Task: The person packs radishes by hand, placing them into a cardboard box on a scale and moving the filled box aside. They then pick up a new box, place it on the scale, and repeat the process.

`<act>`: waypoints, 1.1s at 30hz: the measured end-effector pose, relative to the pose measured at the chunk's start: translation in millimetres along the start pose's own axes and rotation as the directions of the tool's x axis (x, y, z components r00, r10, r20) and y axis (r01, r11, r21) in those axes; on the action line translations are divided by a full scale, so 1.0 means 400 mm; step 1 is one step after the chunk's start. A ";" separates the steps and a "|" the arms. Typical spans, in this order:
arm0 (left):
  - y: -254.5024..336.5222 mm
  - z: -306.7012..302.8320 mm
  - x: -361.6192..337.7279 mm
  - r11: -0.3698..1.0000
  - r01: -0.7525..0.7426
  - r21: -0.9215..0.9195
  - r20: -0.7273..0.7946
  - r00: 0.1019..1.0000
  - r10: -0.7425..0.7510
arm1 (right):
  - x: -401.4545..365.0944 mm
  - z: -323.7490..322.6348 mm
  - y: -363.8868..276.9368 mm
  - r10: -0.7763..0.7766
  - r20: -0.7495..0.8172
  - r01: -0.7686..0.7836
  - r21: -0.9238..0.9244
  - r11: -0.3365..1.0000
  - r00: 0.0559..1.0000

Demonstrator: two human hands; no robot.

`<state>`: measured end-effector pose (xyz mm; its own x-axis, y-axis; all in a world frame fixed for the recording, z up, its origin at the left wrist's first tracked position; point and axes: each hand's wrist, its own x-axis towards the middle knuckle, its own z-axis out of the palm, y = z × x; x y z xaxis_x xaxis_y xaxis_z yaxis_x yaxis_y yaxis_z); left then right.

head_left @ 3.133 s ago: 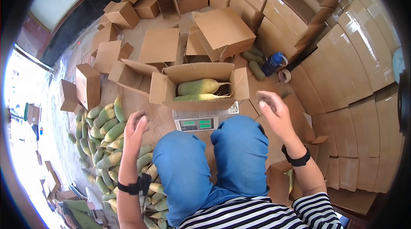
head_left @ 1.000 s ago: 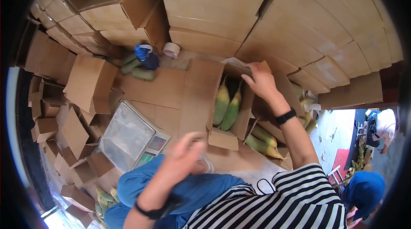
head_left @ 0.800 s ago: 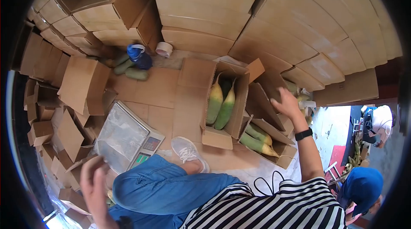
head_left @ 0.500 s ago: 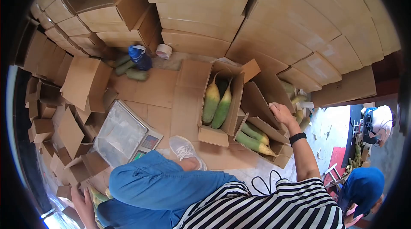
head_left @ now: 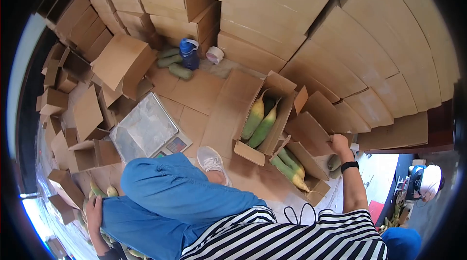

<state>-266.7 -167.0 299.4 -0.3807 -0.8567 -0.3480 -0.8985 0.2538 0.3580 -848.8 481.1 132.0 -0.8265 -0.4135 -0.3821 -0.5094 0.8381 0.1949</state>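
Beside the bent blue-trousered leg, the left hand lies against the thigh, fingers loosely extended, no object visible in it. The right hand reaches out with fingers curled, seemingly pinching the corner of an upright cardboard panel. Thin board probably creases under a twist — a straight, even pull on that edge should serve better, ideally with the left hand steadying the opposite side, clear of neighbouring flaps. Just left of the panel, radishes lie in a low carton; beside it, another carton holds more radishes, tails up. Flattened cardboard covers the floor around a scale. Beyond stand a blue bottle and a tape roll — then stacked cartons walling the room.
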 end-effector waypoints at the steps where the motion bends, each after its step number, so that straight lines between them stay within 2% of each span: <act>1: 0.007 -0.003 -0.008 1.000 -0.017 0.009 -0.011 1.000 0.017 | -0.010 0.012 0.028 0.002 -0.012 -0.002 -0.035 0.999 1.000; 3: 0.002 0.002 -0.018 0.999 -0.024 -0.028 -0.028 0.999 0.024 | -0.042 0.046 0.057 -0.002 -0.024 0.000 -0.079 0.997 1.000; 6: 0.009 -0.003 -0.040 0.998 -0.024 -0.060 -0.055 0.998 0.021 | -0.097 0.100 0.062 0.101 0.051 -0.099 -0.040 0.994 0.994; 9: 0.001 -0.013 -0.050 0.999 -0.016 -0.044 -0.048 0.999 0.014 | -0.122 0.126 0.039 0.076 -0.008 -0.076 -0.041 0.996 0.997; 12: -0.012 -0.010 -0.054 0.999 -0.011 -0.036 -0.050 0.999 0.009 | -0.141 0.114 0.006 0.096 0.074 -0.093 -0.043 0.995 0.993; 14: -0.019 -0.007 -0.058 0.998 -0.015 -0.056 -0.077 0.997 0.010 | -0.175 0.093 -0.035 0.200 0.210 -0.215 0.052 0.975 0.957; 16: -0.026 -0.010 -0.065 0.997 0.011 -0.077 -0.061 0.998 -0.016 | -0.199 0.130 -0.040 0.193 0.172 -0.201 0.030 0.979 0.966; 18: -0.033 -0.015 -0.065 0.997 0.007 -0.074 -0.046 0.999 -0.011 | -0.230 0.157 -0.035 0.221 0.135 -0.237 0.125 0.963 0.966; 19: -0.039 -0.016 -0.064 0.997 -0.001 -0.079 -0.038 0.999 -0.002 | -0.231 0.168 -0.015 0.274 0.211 -0.293 0.060 0.954 0.938; 23: -0.050 -0.014 -0.076 0.997 -0.009 -0.083 -0.070 0.998 0.003 | -0.248 0.211 0.045 0.219 0.232 -0.230 0.021 0.973 0.948; 25: -0.048 -0.010 -0.080 0.995 -0.006 -0.101 -0.094 0.996 -0.004 | -0.237 0.203 0.079 0.048 0.432 -0.058 0.010 0.998 0.901; 27: -0.055 -0.011 -0.075 0.996 0.008 -0.094 -0.096 0.995 -0.017 | -0.175 0.108 0.073 0.031 0.311 -0.028 -0.016 0.999 0.950; 29: -0.052 -0.009 -0.072 0.996 0.021 -0.088 -0.101 0.994 -0.030 | -0.091 -0.081 -0.063 0.023 -0.043 -0.015 0.188 0.982 0.999; 30: -0.042 -0.010 -0.072 0.995 0.014 -0.095 -0.098 0.995 -0.023 | -0.041 -0.126 -0.120 -0.001 -0.248 0.046 0.177 0.983 0.969; 31: -0.034 -0.013 -0.074 0.995 0.010 -0.103 -0.099 0.995 -0.020 | 0.020 -0.167 -0.186 0.081 -0.196 0.022 0.471 0.882 0.977; 32: -0.031 -0.010 -0.077 0.994 0.020 -0.108 -0.112 0.993 -0.032 | 0.080 -0.195 -0.248 0.134 -0.120 -0.007 0.719 0.695 0.984; 33: -0.031 -0.001 -0.079 0.994 -0.014 -0.111 -0.147 0.989 -0.003 | 0.145 -0.200 -0.293 0.137 0.015 -0.098 0.777 0.622 0.990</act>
<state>-243.4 -143.2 306.2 -0.3418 -0.9142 -0.2178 -0.8634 0.2140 0.4569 -855.9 330.4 159.2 -0.8850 -0.2890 -0.3651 -0.0495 0.8380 -0.5434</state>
